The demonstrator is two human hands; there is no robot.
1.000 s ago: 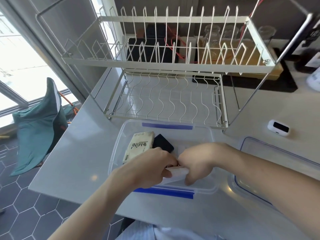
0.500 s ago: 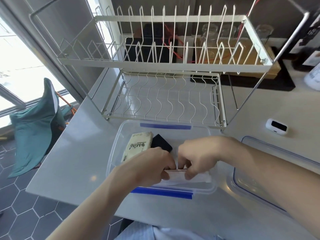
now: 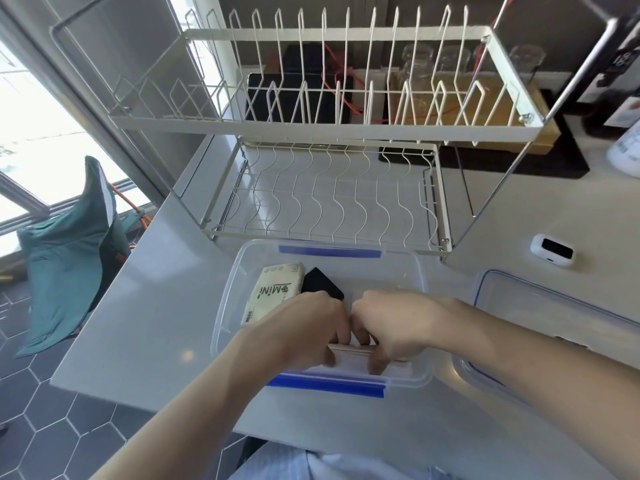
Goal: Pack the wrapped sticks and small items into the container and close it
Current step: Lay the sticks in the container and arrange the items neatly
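Both hands have sunk lower into the container (image 3: 424, 306) since a second ago, and the wrapped sticks (image 3: 349, 358) now lie flatter along its near wall instead of being lifted between the palms. Container: clear rigid plastic, rectangular with rounded corners, blue clip strips on its near and far rims, sitting on the pale glossy counter (image 3: 145, 306). Sticks: pale, long, in a translucent white wrapper, lying lengthwise just inside the near rim; how many cannot be told. At the container's left end, a cream tissue pack (image 3: 273, 292) printed "MiNi", soft-sided; touching its right edge, a flat black item (image 3: 320, 285), corner up. Left hand (image 3: 304, 330) knuckles up, fingers curled down, grip closed on the left end of the sticks. Right hand (image 3: 398, 323) mirrors it, fingertips (image 3: 375, 367) pressed on the wrapper, grip closed on the same bundle; the thumbs nearly meet. Right of the container, apart from it, the clear lid (image 3: 540, 306) with blue edge lies flat. Beyond the container, a white wire dish rack (image 3: 329, 188), two tiers.
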